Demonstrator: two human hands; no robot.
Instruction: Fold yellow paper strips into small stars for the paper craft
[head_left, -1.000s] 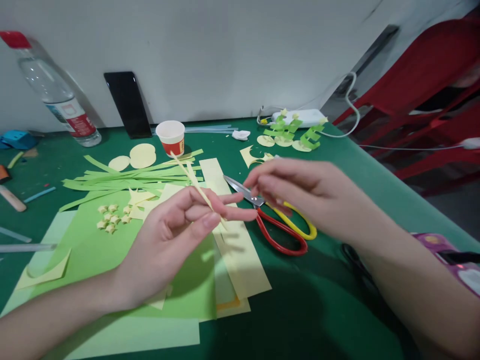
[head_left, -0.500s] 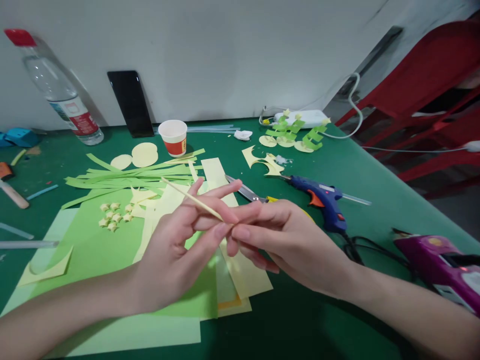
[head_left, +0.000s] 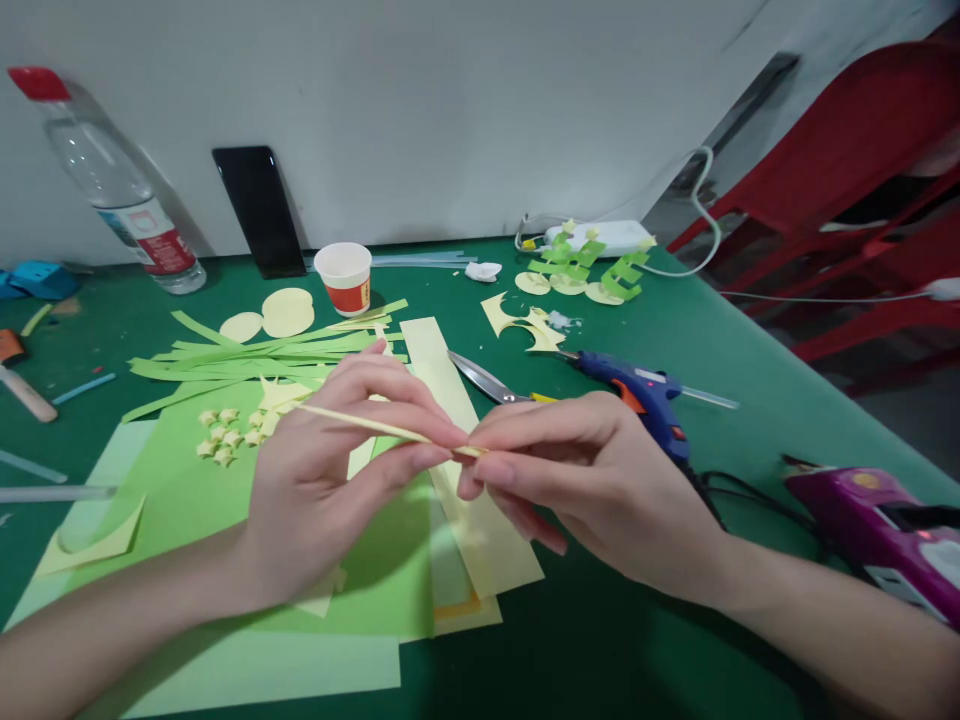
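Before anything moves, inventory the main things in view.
Narrow paper strip: 1, pale yellow, centre
Folded paper stars: about ten, pale yellow, left
Long paper strips: many, green, left
Rectangular paper sheets: several, green and yellow, centre
Tall plastic bottle: 1, clear, back left
Rectangular phone: 1, black, back left
Paper cup: 1, white and red, back
Metal scissors: 1, silver and yellow, half-hidden, centre
Plastic glue gun: 1, blue, right
Boxy device: 1, purple, right
Paper ornaments: 3, green and yellow, back right
Left hand: 1, bare, pinching strip
Right hand: 1, bare, pinching strip
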